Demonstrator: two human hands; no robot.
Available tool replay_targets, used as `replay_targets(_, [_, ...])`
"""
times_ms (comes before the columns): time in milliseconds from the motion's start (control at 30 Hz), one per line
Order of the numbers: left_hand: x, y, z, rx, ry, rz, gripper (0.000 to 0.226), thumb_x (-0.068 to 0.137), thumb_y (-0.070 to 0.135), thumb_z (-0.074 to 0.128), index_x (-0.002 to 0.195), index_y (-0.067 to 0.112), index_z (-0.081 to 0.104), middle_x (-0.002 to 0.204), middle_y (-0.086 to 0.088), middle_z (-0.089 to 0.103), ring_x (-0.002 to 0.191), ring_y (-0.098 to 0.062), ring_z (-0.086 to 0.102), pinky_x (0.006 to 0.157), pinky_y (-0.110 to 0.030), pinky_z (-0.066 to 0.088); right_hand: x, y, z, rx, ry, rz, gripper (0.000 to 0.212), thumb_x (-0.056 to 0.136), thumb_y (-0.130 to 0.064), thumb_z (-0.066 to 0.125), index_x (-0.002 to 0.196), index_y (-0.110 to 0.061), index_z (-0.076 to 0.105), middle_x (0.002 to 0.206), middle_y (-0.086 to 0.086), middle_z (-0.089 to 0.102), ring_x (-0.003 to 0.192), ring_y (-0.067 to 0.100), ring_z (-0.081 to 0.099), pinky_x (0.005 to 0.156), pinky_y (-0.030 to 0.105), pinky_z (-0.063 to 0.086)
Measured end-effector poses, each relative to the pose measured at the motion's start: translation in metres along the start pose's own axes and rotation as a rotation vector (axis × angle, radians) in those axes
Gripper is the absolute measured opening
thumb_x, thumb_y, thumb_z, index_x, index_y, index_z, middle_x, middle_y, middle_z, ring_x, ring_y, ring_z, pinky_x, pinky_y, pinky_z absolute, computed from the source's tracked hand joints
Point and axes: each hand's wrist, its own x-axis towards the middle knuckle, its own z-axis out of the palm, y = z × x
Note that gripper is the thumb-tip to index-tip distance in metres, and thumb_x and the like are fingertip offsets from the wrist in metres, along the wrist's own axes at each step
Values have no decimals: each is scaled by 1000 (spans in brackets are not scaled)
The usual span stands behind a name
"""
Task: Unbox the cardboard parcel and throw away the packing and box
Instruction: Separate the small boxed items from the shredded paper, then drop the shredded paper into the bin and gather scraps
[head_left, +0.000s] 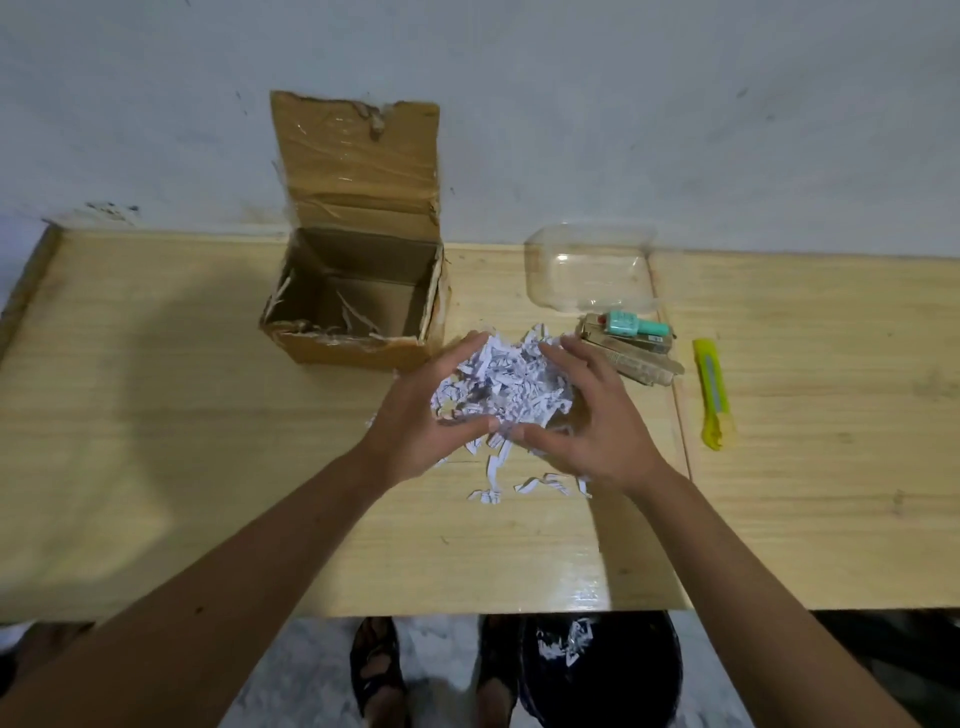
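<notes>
Between the two hands, just in front of the open box (358, 306), sits a loose heap of shredded paper (501, 387) on the worktop (156, 415). The left hand (423, 415) cups it from one side and the right hand (587, 415) from the other, fingers spread and curved round the pile, thumbs nearly meeting on the near side. Both are gathering the shreds, not clamped hard.

Such packing looks very light, soft and springy; it should compress easily but will shed strands if squeezed from only two sides. A scoop from beneath with palms pressed together seems the safest hold. Stray strips (524, 486) already lie on the worktop nearer the body and would need a second sweep.

The box looks empty but for a few scraps, its lid flap standing upright against the wall; stiff but light, best taken by a side wall.

To the right lie a clear tray (587, 275), a teal bottle (631, 325) on flat cardboard, and a yellow cutter (711, 392), well apart from the pile. Below the worktop edge, a dark bin (597, 670) holds some shreds.
</notes>
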Motion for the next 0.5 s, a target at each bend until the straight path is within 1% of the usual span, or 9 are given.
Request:
replay_targets(33, [-1,0,1,-23,-27,-44,92,79,27,91,157,22,43,161,6,46,148,-1,41,121,-21,34,2,0,2,-6,-20,2,100,66,-62,89,153,-44,43,166,-9,26,155,6,22,109,5,24])
replay_targets(100, [0,-2,3,-73,-72,-129,92,82,29,88,159,30,38,161,11,45,146,6,39,118,-13,31,7,1,4,-51,-61,3,104,67,-61,89,156,-46,37,167,-8,24,156,14,19,117,25,25])
replay_targets(133, [2,-3,4,-105,-84,-154,93,82,28,88,159,32,36,160,13,45,145,7,39,118,-13,31,10,1,5,-74,-81,1,105,68,-60,89,157,-47,35,166,-8,27,154,17,20,118,33,24])
replay_targets(167, [4,-4,5,-145,-97,-164,95,82,25,88,160,33,34,160,14,45,145,6,40,119,-15,32,13,1,6,-90,-99,-7,106,68,-59,89,158,-46,34,163,-6,30,151,18,23,118,37,24])
replay_targets(233, [8,-5,6,-232,-147,-147,100,83,13,87,162,35,30,160,13,46,145,-1,44,118,-21,37,18,0,8,-112,-127,-32,106,69,-53,90,158,-39,36,154,-3,40,141,15,29,116,37,25])
replay_targets(333, [12,-9,9,-271,-212,-109,101,82,3,85,162,30,30,159,8,48,141,-7,51,114,-25,44,25,2,13,-134,-125,-84,94,70,-47,86,153,-26,47,131,1,52,125,21,46,108,40,39])
replay_targets(367, [12,-12,11,-273,-205,-125,100,81,3,86,162,27,33,157,6,50,140,-8,53,114,-26,45,26,2,14,-136,-113,-104,89,70,-48,83,149,-23,52,124,1,55,117,19,50,102,38,43])
replay_targets(433, [11,-15,13,-293,-163,-209,92,78,3,88,156,21,43,149,2,57,134,-11,59,113,-28,47,24,1,14,-113,-92,-110,80,70,-49,78,142,-20,60,113,3,59,101,11,52,87,29,43])
replay_targets(500, [10,-16,13,-313,-115,-277,81,77,0,88,148,19,54,139,-4,65,126,-16,65,107,-25,51,20,-3,14,-72,-78,-77,73,68,-41,81,137,-21,65,108,4,62,95,11,57,83,27,46])
